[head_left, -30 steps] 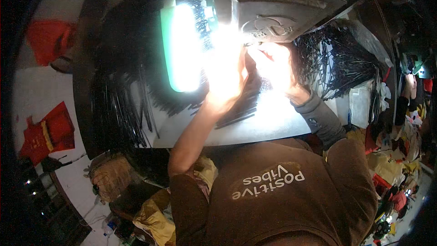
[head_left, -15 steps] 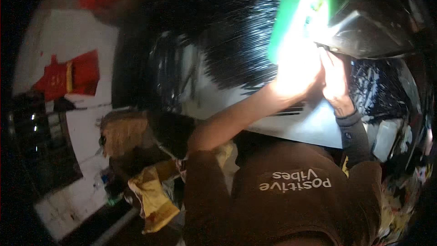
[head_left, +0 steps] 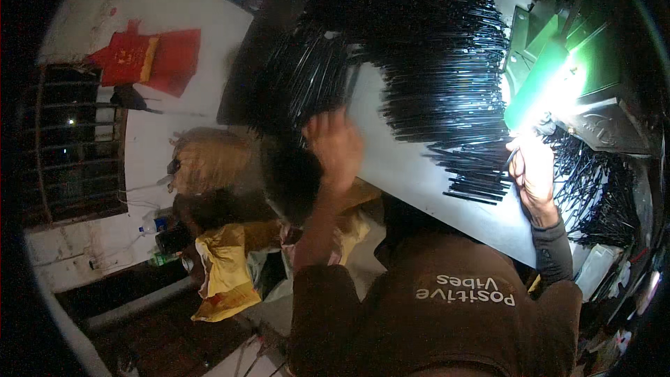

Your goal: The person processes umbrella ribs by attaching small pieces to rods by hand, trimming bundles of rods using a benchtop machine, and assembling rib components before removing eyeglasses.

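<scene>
Many thin black rods (head_left: 447,91) lie in dense rows on a white tabletop (head_left: 398,153). At the left part of the table, my left hand (head_left: 336,150) reaches over the near ends of another bunch of black rods (head_left: 310,77). Its fingers are stretched out and a little blurred, touching or just above the rods. My right hand (head_left: 536,176) is at the right, just below a bright lamp on a green machine (head_left: 539,84). Thumb and fingers are pinched together there, seemingly on a thin black rod (head_left: 513,157). Glare hides part of the machine by the fingertips.
More black rods (head_left: 600,188) are heaped right of my right hand. A smaller row of rods (head_left: 474,174) lies near the table's front edge. To the left are a yellow sack (head_left: 227,265), a brown bundle (head_left: 213,160), a barred window (head_left: 77,139) and a red bag (head_left: 153,59) on the wall.
My left hand has moved from beside the lamp, leftward to the rods. My right hand stays by the machine. The view has shifted, showing more of the table and machine.
</scene>
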A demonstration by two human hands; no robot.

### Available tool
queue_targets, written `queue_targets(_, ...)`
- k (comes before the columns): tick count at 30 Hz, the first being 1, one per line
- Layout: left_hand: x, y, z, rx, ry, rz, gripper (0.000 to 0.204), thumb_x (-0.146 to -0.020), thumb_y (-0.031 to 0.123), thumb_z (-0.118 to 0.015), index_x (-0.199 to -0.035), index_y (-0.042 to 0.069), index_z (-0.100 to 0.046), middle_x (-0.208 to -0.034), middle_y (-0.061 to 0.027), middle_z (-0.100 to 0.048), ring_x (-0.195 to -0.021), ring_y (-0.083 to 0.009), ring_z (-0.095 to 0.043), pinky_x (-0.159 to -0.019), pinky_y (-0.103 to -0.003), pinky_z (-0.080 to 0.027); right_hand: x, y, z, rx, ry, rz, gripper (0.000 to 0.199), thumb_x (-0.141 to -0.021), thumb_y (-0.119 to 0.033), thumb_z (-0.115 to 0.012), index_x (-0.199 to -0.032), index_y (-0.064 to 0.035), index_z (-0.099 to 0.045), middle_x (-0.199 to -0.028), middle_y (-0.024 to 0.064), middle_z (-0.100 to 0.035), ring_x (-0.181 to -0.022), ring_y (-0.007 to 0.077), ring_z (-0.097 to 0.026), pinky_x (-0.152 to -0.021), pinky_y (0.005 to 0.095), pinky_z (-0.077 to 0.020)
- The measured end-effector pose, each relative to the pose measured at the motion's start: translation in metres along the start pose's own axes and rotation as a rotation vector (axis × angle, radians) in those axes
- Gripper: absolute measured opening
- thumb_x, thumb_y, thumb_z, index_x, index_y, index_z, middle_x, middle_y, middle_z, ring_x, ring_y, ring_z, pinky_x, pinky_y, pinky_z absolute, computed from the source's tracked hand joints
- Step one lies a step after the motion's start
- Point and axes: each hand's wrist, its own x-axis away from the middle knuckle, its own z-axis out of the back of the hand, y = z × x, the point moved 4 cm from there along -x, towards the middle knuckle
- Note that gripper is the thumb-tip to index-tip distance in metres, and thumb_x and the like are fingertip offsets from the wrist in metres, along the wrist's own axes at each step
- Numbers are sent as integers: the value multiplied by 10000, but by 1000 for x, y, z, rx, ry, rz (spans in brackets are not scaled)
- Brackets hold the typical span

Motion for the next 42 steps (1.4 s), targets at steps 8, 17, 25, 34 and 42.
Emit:
queue_targets(8,-17,-55,-8,-175,52,-17,161,-763,94,-601,-922,78,-612,-914,-142,-529,-886,-350,-488,-762,-491,-371,2,0,2,8,18,32,258,-967,-205,-474,-870,5,-588,-467,-31,-392,-356,38,-306,-372,192,-256)
queue_targets(17,-15,-44,-7,-328,-82,7,191,-749,126,-620,-929,62,-611,-934,-172,-525,-968,-377,-495,-831,-544,-367,6,-1,8,-21,-1,14,225,-942,-137,-472,-886,24,-620,-538,-24,-502,-403,15,-372,-379,165,-297)
queue_targets(25,-42,-8,12,-147,-91,-6,161,-855,165,-559,-902,30,-633,-904,-200,-592,-903,-378,-529,-754,-517,-399,5,-3,6,68,14,13,236,-939,-127,-462,-883,20,-639,-546,-19,-510,-419,14,-384,-390,161,-276)
queue_targets(34,-213,-17,-60,-173,-134,-365,563,-748,67,-637,-1271,-26,-449,-1264,-225,-475,-1224,-353,-411,-1009,-464,-356,7,4,4,-32,71,-21,246,-937,-174,-496,-878,41,-601,-573,14,-528,-424,39,-424,-404,161,-330)
queue_targets(42,-243,-37,-87,39,-862,-282,909,-630,52,-701,-1411,-1,-239,-1421,-245,-299,-1342,-337,-281,-1102,-393,-274,5,15,13,-35,97,-19,280,-904,-238,-597,-1004,18,-547,-581,-10,-517,-384,35,-398,-368,166,-326)
